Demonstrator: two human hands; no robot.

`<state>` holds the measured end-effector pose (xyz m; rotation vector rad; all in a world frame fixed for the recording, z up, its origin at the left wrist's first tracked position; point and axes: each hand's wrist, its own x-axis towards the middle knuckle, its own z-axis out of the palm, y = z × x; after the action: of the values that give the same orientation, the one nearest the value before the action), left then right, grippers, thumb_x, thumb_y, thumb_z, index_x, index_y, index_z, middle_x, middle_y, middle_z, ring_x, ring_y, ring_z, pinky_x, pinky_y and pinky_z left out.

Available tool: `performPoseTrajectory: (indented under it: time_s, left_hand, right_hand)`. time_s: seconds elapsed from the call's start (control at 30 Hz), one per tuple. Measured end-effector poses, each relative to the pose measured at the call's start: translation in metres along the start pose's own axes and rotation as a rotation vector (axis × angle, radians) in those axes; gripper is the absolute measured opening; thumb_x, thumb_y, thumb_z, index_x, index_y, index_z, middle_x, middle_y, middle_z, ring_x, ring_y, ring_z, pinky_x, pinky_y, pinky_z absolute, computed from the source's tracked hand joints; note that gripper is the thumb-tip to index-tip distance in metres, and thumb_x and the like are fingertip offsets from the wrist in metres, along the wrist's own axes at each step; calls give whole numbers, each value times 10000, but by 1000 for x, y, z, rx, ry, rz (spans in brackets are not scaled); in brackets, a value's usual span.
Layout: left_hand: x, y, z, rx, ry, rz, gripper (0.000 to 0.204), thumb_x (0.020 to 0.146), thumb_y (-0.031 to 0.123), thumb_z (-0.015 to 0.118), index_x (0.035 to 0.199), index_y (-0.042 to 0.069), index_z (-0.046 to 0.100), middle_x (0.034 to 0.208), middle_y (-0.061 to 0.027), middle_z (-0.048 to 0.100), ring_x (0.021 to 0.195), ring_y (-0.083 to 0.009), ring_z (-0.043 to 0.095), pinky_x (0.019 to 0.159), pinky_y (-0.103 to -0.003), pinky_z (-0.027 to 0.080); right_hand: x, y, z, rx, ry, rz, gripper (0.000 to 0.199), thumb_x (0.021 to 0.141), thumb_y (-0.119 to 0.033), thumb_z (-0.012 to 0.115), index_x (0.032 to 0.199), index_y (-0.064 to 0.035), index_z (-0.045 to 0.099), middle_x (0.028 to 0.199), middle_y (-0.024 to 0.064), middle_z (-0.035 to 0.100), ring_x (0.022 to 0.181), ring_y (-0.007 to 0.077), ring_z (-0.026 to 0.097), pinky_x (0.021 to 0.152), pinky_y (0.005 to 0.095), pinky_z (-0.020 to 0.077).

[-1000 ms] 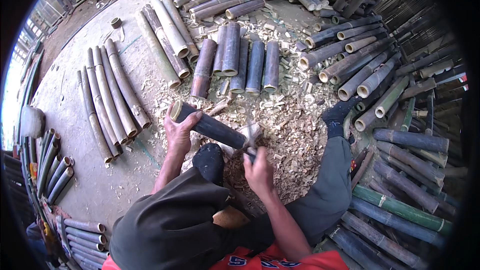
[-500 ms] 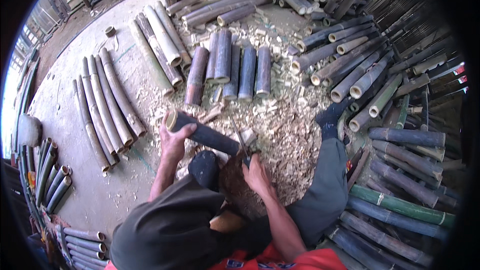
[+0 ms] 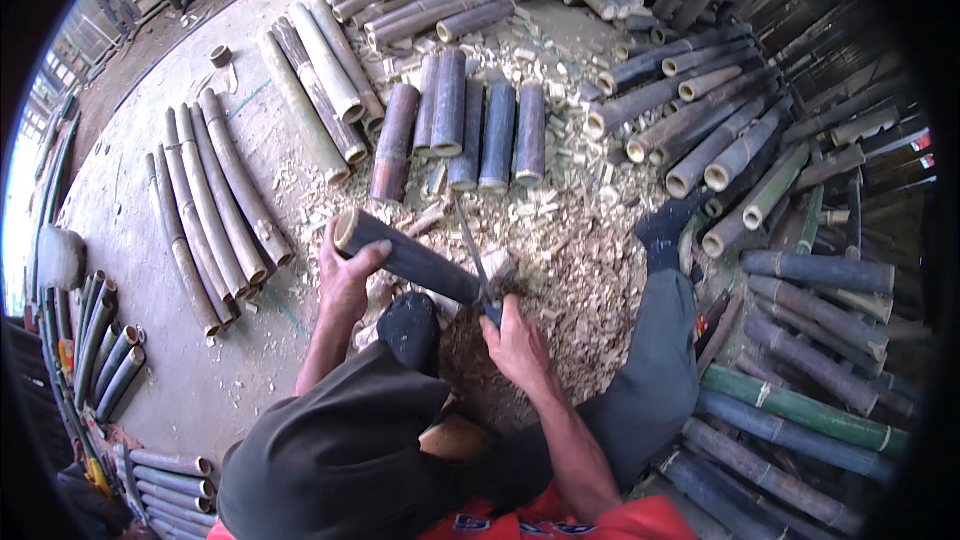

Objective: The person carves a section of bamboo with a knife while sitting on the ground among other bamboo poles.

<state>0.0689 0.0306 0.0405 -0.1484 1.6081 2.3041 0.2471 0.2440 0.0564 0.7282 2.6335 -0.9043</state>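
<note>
A short dark bamboo tube (image 3: 420, 265) slants across in front of me, its pale cut end at the upper left. My left hand (image 3: 342, 278) is wrapped round that end, thumb on top. Closed on a dark handle, my right hand (image 3: 518, 342) holds a long-bladed knife (image 3: 470, 240). The blade points away from me and crosses close by the tube's lower right end; whether it touches the tube I cannot tell. A pale block (image 3: 495, 268), perhaps wood, lies partly hidden behind the blade.
Wood chips (image 3: 590, 290) cover the ground between my legs. Several short bamboo tubes (image 3: 446, 105) lie just ahead. Long bamboo poles (image 3: 200, 205) are laid out at left. Larger bamboo stacks (image 3: 700, 130) rise at far right, with a green pole (image 3: 800, 408) nearer me.
The knife has slid slightly farther away from me, so its tip reaches higher. The tube and my left hand have shifted only a little.
</note>
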Motion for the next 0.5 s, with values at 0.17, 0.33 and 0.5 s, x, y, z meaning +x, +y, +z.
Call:
performPoseTrajectory:
  time_s: [0.17,0.33,0.5]
  left_hand:
    - [2,-11,-6,-59,3,55,701,793,21,886,1388,-24,519,1090,-102,701,972,-201,713,915,-357,589]
    - [-4,-9,7,69,107,56,738,783,17,892,1405,-57,501,1093,-111,716,975,-205,721,910,-352,591]
    - [-4,-2,-9,43,-28,57,874,759,15,891,1501,-45,434,1133,-142,713,1010,-224,734,973,-370,587]
  right_hand:
    - [-26,-38,-34,376,326,-246,308,1038,-280,662,1113,-29,499,859,244,724,825,485,724,681,604,542]
    - [5,36,33,-65,35,29,351,1041,-297,646,1160,-10,485,903,299,728,832,562,692,724,613,558]
    - [-17,-16,-18,202,205,-94,365,1036,-286,663,1217,1,530,839,250,707,779,516,697,683,578,547]
